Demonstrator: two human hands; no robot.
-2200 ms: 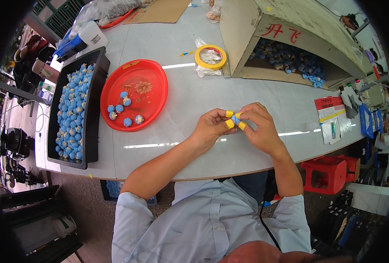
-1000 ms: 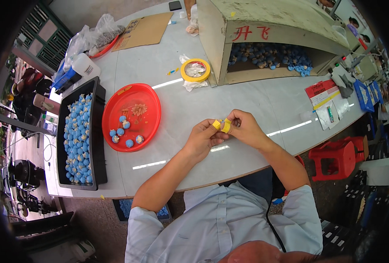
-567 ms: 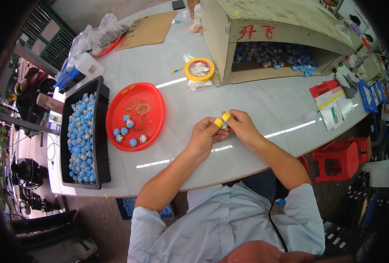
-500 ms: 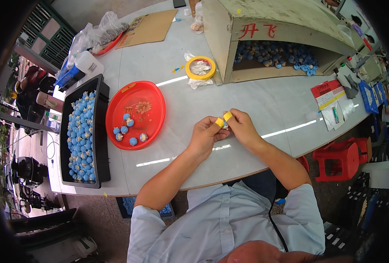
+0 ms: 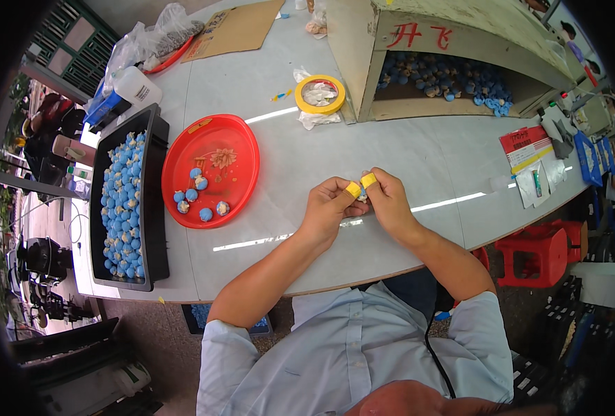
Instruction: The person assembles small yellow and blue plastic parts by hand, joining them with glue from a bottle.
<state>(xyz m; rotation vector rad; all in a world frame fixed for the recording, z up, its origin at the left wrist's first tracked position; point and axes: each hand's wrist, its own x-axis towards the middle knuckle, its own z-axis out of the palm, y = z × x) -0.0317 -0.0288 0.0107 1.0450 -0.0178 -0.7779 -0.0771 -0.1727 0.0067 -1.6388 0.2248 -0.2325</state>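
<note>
Over the middle of the white table, my left hand [image 5: 327,206] and my right hand [image 5: 393,208] meet, fingers bent in a pinch. Yellow tape wraps both thumbs. Between the fingertips is a small blue and pale piece [image 5: 362,197], mostly covered; it looks like the small blue balls nearby. To the left of my hands, a round red tray [image 5: 241,163] holds several blue balls with pale, ragged patches [image 5: 200,183]. Beyond it stands a long black bin [image 5: 156,201] heaped with more such blue balls [image 5: 121,215].
A roll of yellow tape [image 5: 320,94] lies ahead of my hands. A cream box-like cabinet [image 5: 359,69], open at the front, holds more blue balls at the far right. Cardboard [image 5: 234,31] lies at the back; papers [image 5: 529,152] sit at the right edge, near red stools [image 5: 536,256].
The whole view has shifted slightly, so the tray and bin appear a little higher and farther left. My hands stay together on the small piece, with thumbs slightly moved.
</note>
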